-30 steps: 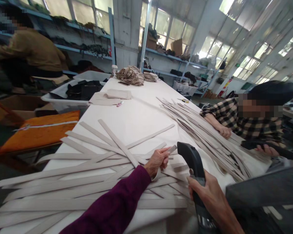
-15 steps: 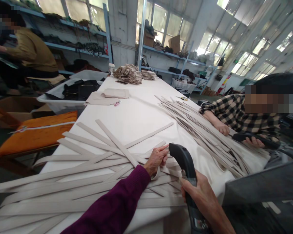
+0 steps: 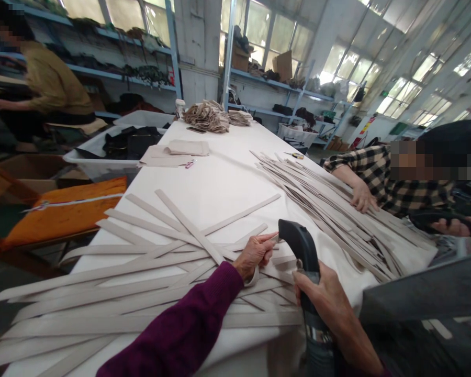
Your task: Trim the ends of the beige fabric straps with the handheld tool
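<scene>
My left hand (image 3: 256, 255) pinches the end of a beige strip, whose lower part curls beneath my fingers. The strip's tip is up against the nozzle of a black curved handheld tool (image 3: 304, 251). Wrapped round that tool's handle is my right hand (image 3: 322, 291). Under and around my hands, many flat beige strips (image 3: 113, 280) lie crossed over one another on the white-covered table (image 3: 235, 180). Which strip the pinched end belongs to is hard to tell.
Long narrow strips (image 3: 317, 204) lie in a bundle at the right, beside a person in a checked shirt (image 3: 371, 167). Folded beige cloth (image 3: 172, 154), small scissors (image 3: 297, 155) and a beige pile (image 3: 207, 116) lie farther back. An orange-covered chair (image 3: 70, 207) stands left.
The tool and my right hand have shifted slightly right and up, my left hand still pinching the strip. The person at the right has moved a hand over the bundle and drawn their tool back.
</scene>
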`<state>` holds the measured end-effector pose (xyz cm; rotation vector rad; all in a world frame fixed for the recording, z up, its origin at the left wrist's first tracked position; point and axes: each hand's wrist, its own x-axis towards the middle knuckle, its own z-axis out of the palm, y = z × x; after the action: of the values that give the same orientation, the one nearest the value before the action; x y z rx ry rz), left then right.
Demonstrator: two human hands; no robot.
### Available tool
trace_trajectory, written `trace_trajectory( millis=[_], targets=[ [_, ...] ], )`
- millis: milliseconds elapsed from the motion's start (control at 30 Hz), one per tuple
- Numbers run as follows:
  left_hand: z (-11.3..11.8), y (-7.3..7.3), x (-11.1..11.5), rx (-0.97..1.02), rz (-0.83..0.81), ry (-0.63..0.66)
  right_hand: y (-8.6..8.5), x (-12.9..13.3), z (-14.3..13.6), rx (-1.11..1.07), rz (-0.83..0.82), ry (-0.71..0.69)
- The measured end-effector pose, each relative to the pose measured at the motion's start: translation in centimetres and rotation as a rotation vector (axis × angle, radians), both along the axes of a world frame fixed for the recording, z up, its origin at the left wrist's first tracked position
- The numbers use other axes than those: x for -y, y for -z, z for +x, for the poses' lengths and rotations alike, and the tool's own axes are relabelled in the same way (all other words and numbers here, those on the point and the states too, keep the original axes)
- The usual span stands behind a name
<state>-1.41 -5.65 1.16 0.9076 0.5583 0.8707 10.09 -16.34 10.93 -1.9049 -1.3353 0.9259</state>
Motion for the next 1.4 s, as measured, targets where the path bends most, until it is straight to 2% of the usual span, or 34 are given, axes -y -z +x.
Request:
trace_trajectory(
  millis=[133, 333, 433, 600, 867, 1000, 1167, 1267, 1400],
  targets=[
    [-0.1, -0.1, -0.1, 0.042, -0.078, 0.016, -0.5, -0.5, 1.0, -0.007, 0.004, 0.015],
    [-0.1, 0.0, -0.6, 0.11, -0.155, 0.026, -0.4, 1.4, 0.7, -0.016, -0.077, 0.018],
    [-0.1, -0.1, -0.5, 0.073, -0.132, 0.029, -0.4, 1.6, 0.2, -0.015, -0.079, -0.007],
    [-0.1, 0.1, -0.3, 0.011, -0.068, 0.015, -0.2, 0.3, 0.0, -0.025, -0.034, -0.033],
    [-0.2, -0.4, 0.2, -0.062, -0.007, 0.056, -0.1, -0.5, 1.1, -0.054, -0.008, 0.024],
    [0.0, -0.1, 0.5, -0.164, 0.109, 0.072, 0.2, -1.4, 2.5, -0.021, 0.055, 0.052],
    [2.1, -0.2, -1.1, -0.44, 0.443, -0.096, 0.6, -0.2, 4.6, -0.044, 0.035, 0.059],
    [4.1, -1.0, -3.6, -0.619, 0.654, -0.096, 0.6, 1.0, 5.6, 0.021, 0.021, 0.104],
    [6.3, -1.9, -9.1, -1.146, 0.907, -0.312, 0.6, 1.9, 6.5, 0.068, 0.016, 0.108]
  ],
)
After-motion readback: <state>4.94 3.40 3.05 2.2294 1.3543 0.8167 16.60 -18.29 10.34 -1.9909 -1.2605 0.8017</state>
